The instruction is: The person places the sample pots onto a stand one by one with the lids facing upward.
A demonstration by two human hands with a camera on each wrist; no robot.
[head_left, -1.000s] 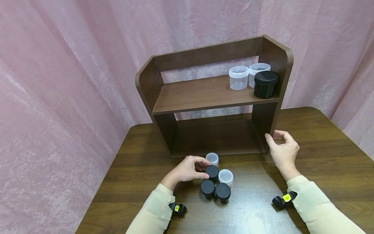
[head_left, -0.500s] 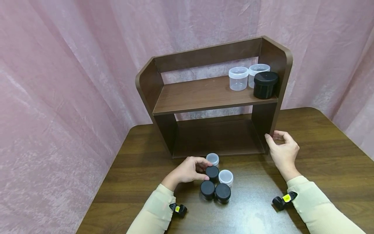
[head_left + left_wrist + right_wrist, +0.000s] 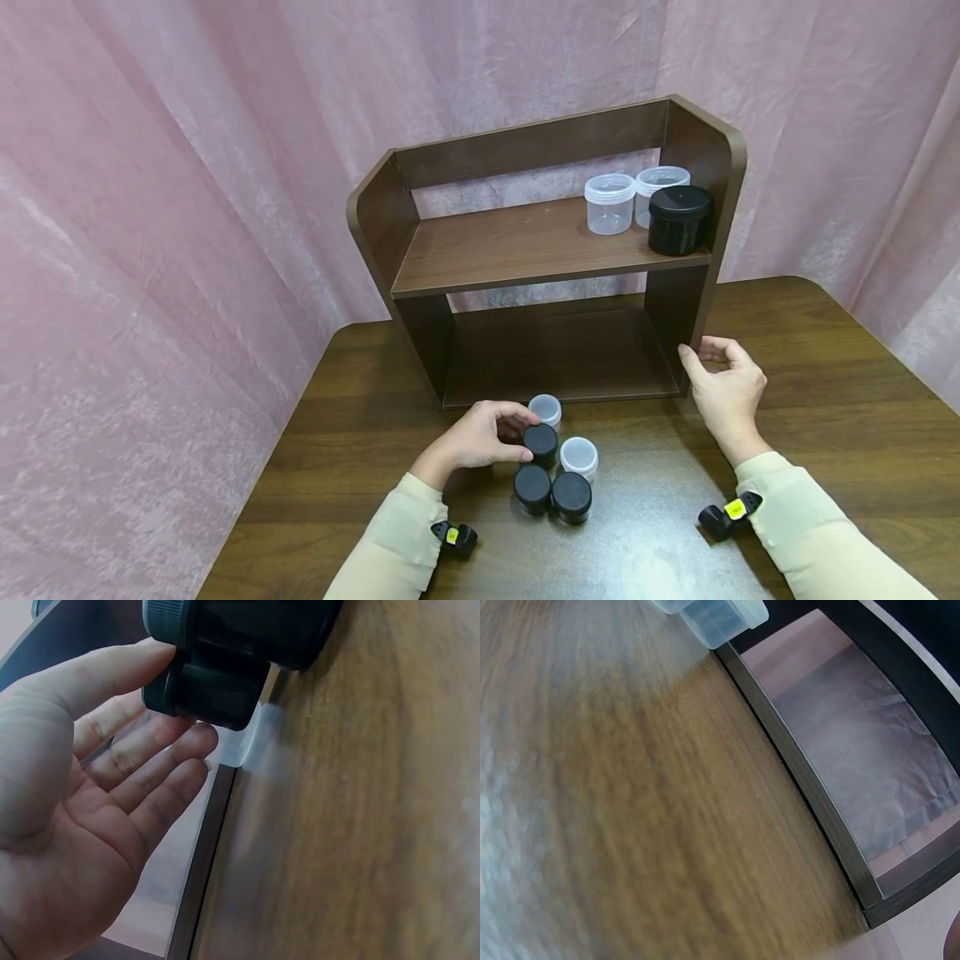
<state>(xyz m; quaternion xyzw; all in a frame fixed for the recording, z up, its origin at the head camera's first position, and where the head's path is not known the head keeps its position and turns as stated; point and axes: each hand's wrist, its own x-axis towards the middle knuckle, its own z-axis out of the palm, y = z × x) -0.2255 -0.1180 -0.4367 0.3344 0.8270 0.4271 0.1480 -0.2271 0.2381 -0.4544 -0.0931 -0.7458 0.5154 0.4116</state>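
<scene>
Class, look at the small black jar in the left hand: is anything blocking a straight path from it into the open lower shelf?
Partly: a small clear-lidded jar stands just behind the small black jar held by the left hand, between it and the lower shelf.

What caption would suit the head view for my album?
Left hand grips a small black jar; right hand rests by the wooden shelf.

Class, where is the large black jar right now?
In the head view, the large black jar stands at the right end of the shelf, beside two clear jars.
</scene>
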